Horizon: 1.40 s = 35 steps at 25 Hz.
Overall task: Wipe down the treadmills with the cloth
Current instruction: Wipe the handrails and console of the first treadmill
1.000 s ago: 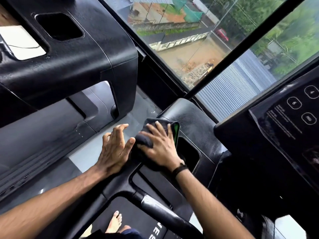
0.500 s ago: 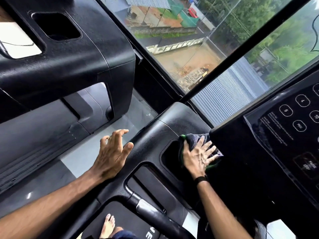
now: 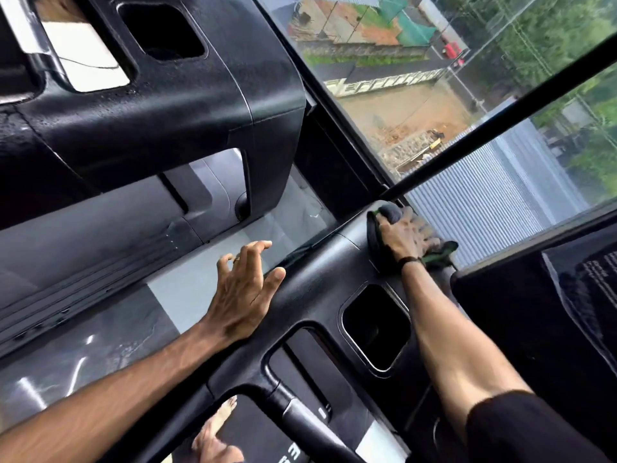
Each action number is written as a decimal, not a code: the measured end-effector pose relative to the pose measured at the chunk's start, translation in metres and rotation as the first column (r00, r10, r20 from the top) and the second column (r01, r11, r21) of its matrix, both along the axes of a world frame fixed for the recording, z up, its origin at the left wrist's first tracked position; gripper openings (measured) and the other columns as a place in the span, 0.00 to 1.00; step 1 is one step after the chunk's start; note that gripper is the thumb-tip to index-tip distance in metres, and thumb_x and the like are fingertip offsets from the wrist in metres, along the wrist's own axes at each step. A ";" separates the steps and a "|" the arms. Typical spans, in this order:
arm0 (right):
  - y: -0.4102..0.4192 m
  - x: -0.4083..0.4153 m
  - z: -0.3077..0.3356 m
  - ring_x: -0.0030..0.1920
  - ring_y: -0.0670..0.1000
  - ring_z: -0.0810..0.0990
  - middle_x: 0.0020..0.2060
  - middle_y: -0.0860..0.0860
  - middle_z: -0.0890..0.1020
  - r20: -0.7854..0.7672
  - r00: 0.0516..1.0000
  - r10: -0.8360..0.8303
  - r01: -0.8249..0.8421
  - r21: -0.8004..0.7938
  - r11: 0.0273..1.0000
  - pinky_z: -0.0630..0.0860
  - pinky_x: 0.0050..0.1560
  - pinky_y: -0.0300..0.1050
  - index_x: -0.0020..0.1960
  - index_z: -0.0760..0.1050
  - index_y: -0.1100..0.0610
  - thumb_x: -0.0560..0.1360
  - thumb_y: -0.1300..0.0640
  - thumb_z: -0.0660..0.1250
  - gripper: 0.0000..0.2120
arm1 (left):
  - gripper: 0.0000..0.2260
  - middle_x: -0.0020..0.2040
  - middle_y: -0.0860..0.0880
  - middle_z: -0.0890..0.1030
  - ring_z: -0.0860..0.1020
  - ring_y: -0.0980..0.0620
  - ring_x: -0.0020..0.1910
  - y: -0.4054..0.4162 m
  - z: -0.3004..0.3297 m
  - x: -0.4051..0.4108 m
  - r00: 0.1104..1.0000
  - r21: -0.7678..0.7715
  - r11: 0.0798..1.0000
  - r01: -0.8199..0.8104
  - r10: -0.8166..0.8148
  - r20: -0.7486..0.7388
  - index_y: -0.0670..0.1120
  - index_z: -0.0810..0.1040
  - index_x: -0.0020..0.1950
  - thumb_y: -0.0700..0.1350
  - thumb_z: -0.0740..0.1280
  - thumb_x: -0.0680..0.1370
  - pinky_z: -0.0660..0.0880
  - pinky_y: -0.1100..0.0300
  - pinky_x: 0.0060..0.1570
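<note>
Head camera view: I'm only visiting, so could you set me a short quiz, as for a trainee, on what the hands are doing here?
1. True or false: the right hand presses the cloth on the far end of the console, by the window.
2. The left hand is: A) holding a spray bottle, B) resting on the console edge with fingers spread, C) gripping the cloth.
3. Fill in: the cup holder lies between the cloth and the ____.

Key: 1 true; 2 B; 3 person.
</note>
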State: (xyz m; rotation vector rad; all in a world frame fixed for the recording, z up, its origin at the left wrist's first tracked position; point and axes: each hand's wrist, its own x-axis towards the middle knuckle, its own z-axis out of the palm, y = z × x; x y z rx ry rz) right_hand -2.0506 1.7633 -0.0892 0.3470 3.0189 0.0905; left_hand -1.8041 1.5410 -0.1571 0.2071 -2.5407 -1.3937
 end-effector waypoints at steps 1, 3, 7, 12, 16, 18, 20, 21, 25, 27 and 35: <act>-0.012 -0.004 -0.004 0.72 0.66 0.59 0.70 0.62 0.66 0.036 0.995 0.090 -0.092 0.055 0.994 0.48 0.70 0.73 0.71 0.65 0.49 0.71 0.27 0.54 0.37 | 0.26 0.68 0.51 0.69 0.74 0.57 0.53 0.000 0.000 0.000 1.000 -0.007 1.000 0.002 -0.002 0.001 0.47 0.61 0.72 0.63 0.45 0.82 0.57 0.41 0.69; -0.033 0.001 -0.013 0.66 0.64 0.63 0.64 0.57 0.69 0.155 0.947 0.281 -0.308 0.195 0.931 0.55 0.66 0.69 0.65 0.72 0.43 0.68 0.28 0.55 0.32 | 0.25 0.67 0.51 0.70 0.74 0.56 0.54 0.000 -0.001 0.000 1.000 -0.016 1.000 0.002 -0.002 -0.003 0.46 0.61 0.72 0.61 0.46 0.82 0.58 0.40 0.69; -0.096 0.066 -0.016 0.60 0.60 0.75 0.56 0.55 0.81 0.343 0.736 0.584 -0.656 0.147 0.740 0.59 0.64 0.60 0.57 0.80 0.43 0.70 0.30 0.57 0.26 | 0.26 0.67 0.48 0.71 0.74 0.50 0.59 -0.002 0.002 0.003 0.999 -0.082 0.996 -0.015 0.013 -0.033 0.44 0.63 0.72 0.60 0.47 0.82 0.58 0.40 0.69; -0.127 0.183 -0.010 0.54 0.59 0.82 0.47 0.56 0.85 0.236 0.414 0.879 -0.872 -0.176 0.457 0.65 0.63 0.56 0.49 0.80 0.57 0.74 0.47 0.49 0.24 | 0.26 0.67 0.46 0.72 0.75 0.46 0.62 -0.003 0.012 0.009 0.994 -0.174 0.982 -0.067 0.050 -0.096 0.42 0.65 0.71 0.59 0.48 0.82 0.61 0.37 0.66; -0.070 0.198 0.000 0.77 0.55 0.58 0.74 0.52 0.69 0.122 0.368 0.922 -0.843 -0.373 0.387 0.36 0.75 0.64 0.74 0.67 0.53 0.78 0.50 0.63 0.26 | 0.25 0.67 0.47 0.72 0.75 0.46 0.62 0.011 0.028 0.015 0.984 -0.213 0.976 -0.046 0.008 -0.177 0.44 0.65 0.71 0.59 0.49 0.82 0.60 0.36 0.68; -0.021 0.207 0.012 0.80 0.54 0.44 0.80 0.50 0.54 0.101 0.390 0.915 -0.829 -0.394 0.397 0.31 0.73 0.62 0.80 0.56 0.48 0.77 0.53 0.65 0.34 | 0.25 0.67 0.48 0.72 0.75 0.47 0.62 0.029 0.041 0.017 0.979 -0.220 0.974 -0.046 0.000 -0.206 0.44 0.65 0.71 0.59 0.49 0.82 0.58 0.37 0.69; 0.034 0.213 0.018 0.80 0.52 0.38 0.81 0.49 0.46 0.098 0.466 0.879 -0.769 -0.447 0.457 0.31 0.74 0.61 0.80 0.51 0.47 0.77 0.56 0.64 0.36 | 0.25 0.66 0.47 0.72 0.74 0.47 0.62 0.052 0.052 0.020 0.971 -0.232 0.972 -0.043 -0.013 -0.238 0.43 0.65 0.70 0.59 0.49 0.82 0.57 0.40 0.70; 0.056 0.215 0.022 0.80 0.52 0.38 0.81 0.49 0.46 0.131 0.514 0.847 -0.709 -0.491 0.507 0.33 0.76 0.62 0.81 0.52 0.47 0.78 0.56 0.64 0.35 | 0.25 0.66 0.47 0.72 0.74 0.47 0.62 0.066 0.057 0.022 0.969 -0.232 0.972 -0.035 -0.024 -0.247 0.43 0.66 0.70 0.59 0.48 0.82 0.57 0.40 0.69; 0.094 0.223 0.030 0.80 0.59 0.47 0.79 0.55 0.59 0.201 0.543 0.815 -0.708 -0.412 0.573 0.47 0.76 0.65 0.79 0.59 0.55 0.78 0.58 0.65 0.32 | 0.27 0.66 0.47 0.72 0.74 0.46 0.63 0.118 0.063 0.031 0.970 -0.282 0.959 0.034 -0.100 -0.223 0.42 0.66 0.70 0.60 0.46 0.83 0.55 0.41 0.70; 0.100 0.237 0.034 0.79 0.61 0.53 0.76 0.57 0.66 0.149 0.515 0.844 -0.771 -0.350 0.532 0.51 0.76 0.64 0.77 0.63 0.59 0.74 0.60 0.66 0.32 | 0.28 0.67 0.47 0.72 0.74 0.46 0.63 0.139 0.064 0.036 0.967 -0.300 0.952 0.067 -0.136 -0.215 0.42 0.66 0.71 0.60 0.45 0.83 0.54 0.41 0.71; 0.176 0.263 0.078 0.75 0.56 0.63 0.72 0.57 0.70 0.262 0.697 0.667 -0.659 -0.131 0.741 0.50 0.74 0.67 0.71 0.67 0.57 0.80 0.43 0.59 0.25 | 0.31 0.68 0.47 0.70 0.74 0.46 0.63 0.169 0.063 0.038 0.971 -0.328 0.940 0.097 -0.162 -0.177 0.42 0.66 0.72 0.63 0.42 0.82 0.52 0.38 0.73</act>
